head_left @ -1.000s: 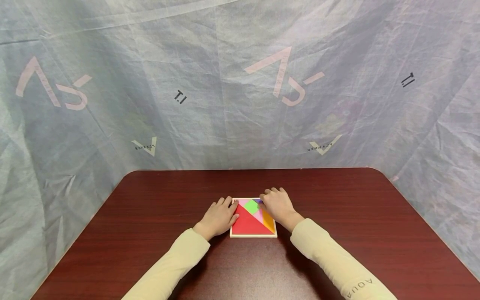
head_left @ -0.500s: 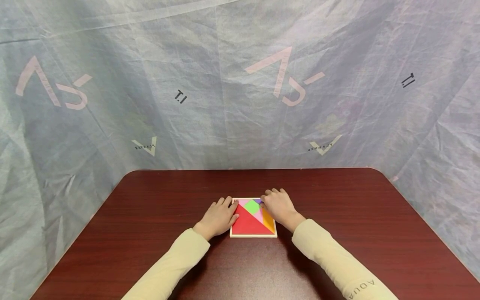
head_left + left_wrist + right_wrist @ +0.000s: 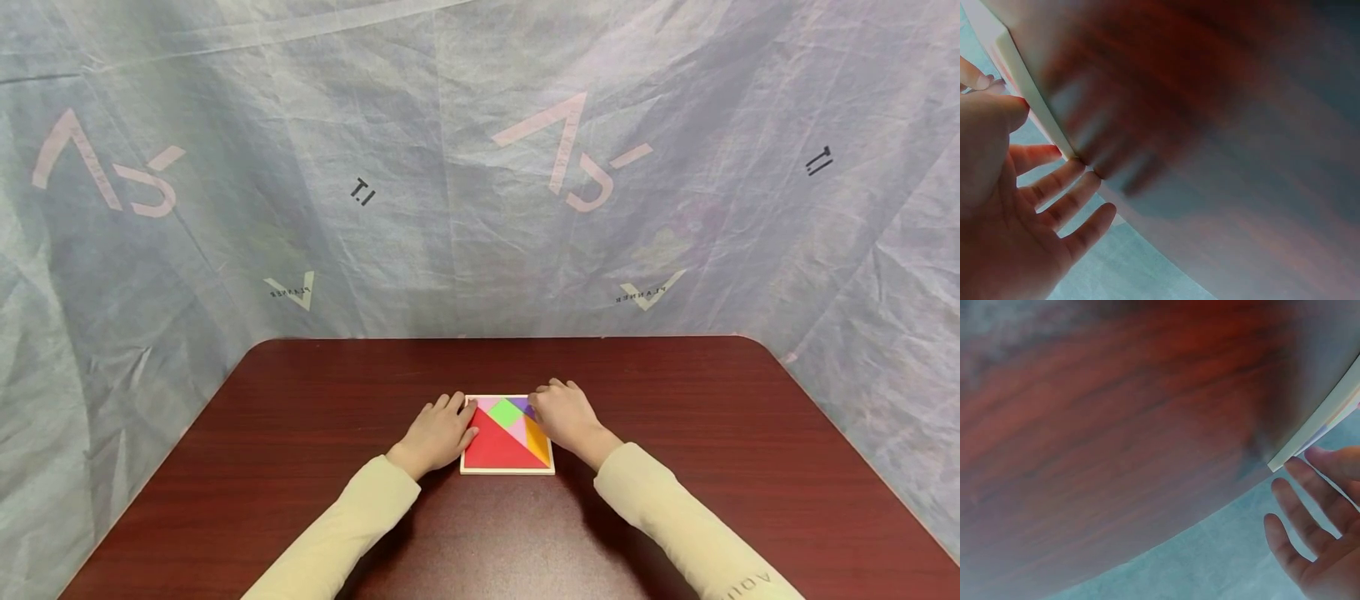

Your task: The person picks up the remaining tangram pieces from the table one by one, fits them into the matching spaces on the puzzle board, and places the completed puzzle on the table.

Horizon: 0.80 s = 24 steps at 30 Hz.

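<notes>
At the lower centre of the frame, a square wooden-framed tangram puzzle (image 3: 507, 437) of red, green, pink, orange and purple pieces lies on the dark red wood tabletop (image 3: 300, 433). The left hand (image 3: 438, 433) rests relaxed, fingers extended, against its left edge; the right hand (image 3: 564, 414) lies with released fingers over its upper right corner.

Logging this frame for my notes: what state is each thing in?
Puzzle tray: flat on the table, coloured pieces filling it.
Left hand: fingers straight, resting against the tray's left edge.
Right hand: fingers relaxed, lying over the tray's far right corner.
</notes>
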Motion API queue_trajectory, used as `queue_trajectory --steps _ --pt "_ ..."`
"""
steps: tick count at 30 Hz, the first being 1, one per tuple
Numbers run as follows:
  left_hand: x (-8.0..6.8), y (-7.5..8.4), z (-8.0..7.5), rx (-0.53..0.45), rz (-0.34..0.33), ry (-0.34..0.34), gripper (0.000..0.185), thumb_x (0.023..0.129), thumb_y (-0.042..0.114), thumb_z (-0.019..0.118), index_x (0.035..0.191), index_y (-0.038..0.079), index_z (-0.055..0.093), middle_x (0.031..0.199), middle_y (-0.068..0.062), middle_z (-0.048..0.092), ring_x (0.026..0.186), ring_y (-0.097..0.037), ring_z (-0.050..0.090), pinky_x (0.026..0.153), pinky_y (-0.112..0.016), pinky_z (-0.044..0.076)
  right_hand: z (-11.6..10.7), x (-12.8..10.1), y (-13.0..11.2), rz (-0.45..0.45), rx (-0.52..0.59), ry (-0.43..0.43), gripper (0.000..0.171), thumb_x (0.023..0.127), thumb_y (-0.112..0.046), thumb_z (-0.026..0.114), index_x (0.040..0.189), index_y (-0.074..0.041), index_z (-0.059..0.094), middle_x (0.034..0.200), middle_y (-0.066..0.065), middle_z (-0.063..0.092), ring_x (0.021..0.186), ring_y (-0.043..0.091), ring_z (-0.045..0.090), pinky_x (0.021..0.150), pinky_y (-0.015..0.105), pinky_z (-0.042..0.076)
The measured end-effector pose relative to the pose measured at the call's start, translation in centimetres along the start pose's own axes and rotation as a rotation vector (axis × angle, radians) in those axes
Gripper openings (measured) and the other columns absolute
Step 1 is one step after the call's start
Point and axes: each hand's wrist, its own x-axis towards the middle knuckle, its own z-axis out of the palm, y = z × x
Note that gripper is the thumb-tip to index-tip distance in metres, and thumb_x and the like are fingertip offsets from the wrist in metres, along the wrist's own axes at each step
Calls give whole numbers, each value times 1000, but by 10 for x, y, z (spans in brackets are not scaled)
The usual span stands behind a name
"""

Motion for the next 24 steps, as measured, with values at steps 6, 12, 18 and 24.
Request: queue_trajectory --steps 6,12,18,24 --pt "0 0 -1 -17 -6 -2 48 93 38 48 128 6 50 120 -11 48 107 -26 47 85 -41 45 2 -7 2 -16 49 13 5 80 -14 66 83 -13 70 84 1 64 75 21 53 62 33 41" --pt "0 -1 -1 -39 -5 8 47 93 37 49 127 5 50 120 -11 49 109 -25 48 85 -42 45 0 -11 7 -5 136 21 12 78 -10 65 88 -14 70 89 0 66 74 18 52 62 33 45" --pt "1 -5 1 -70 0 26 46 93 36 48 125 4 51 119 -10 51 110 -24 51 85 -42 45 -8 -15 14 16 159 48 18 78 -9 64 95 -12 69 96 2 66 80 21 56 65 37 48" --pt "1 -7 -1 -99 13 20 46 93 36 48 126 4 51 119 -10 51 109 -26 51 85 -43 45 -17 -22 22 21 157 91 19 79 -11 66 98 -10 68 97 4 65 83 22 57 66 38 47"
